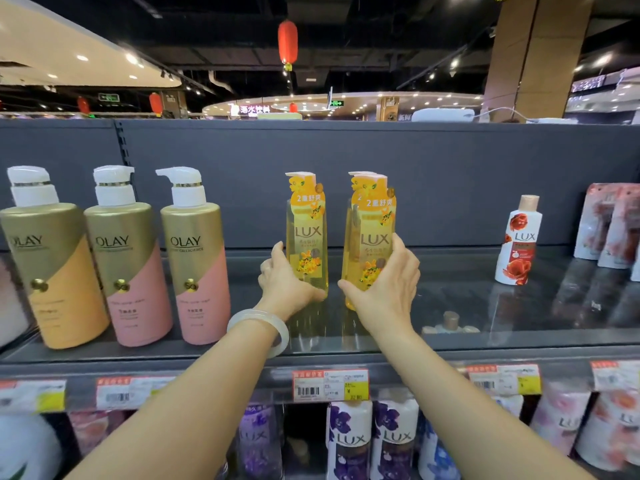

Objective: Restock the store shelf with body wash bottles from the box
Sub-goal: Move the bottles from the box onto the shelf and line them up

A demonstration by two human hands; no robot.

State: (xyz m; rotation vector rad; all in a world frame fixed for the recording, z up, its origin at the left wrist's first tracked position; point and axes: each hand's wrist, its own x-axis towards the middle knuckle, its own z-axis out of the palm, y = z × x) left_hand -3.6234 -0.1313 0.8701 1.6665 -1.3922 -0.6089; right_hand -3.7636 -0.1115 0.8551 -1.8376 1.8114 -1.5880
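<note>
Two yellow LUX body wash bottles with orange neck tags stand upright on the dark top shelf (450, 306). My left hand (285, 282) grips the base of the left bottle (306, 237). My right hand (391, 278) wraps around the lower part of the right bottle (372, 237); another yellow bottle shows directly behind it. Both bottles sit mid-shelf, a hand's width apart. The box is not in view.
Three gold OLAY pump bottles (194, 258) line the shelf's left. A white-and-red LUX bottle (519, 240) and refill pouches (609, 226) stand at the right. Price tags (330, 384) run along the shelf edge, with purple LUX bottles (349, 441) below.
</note>
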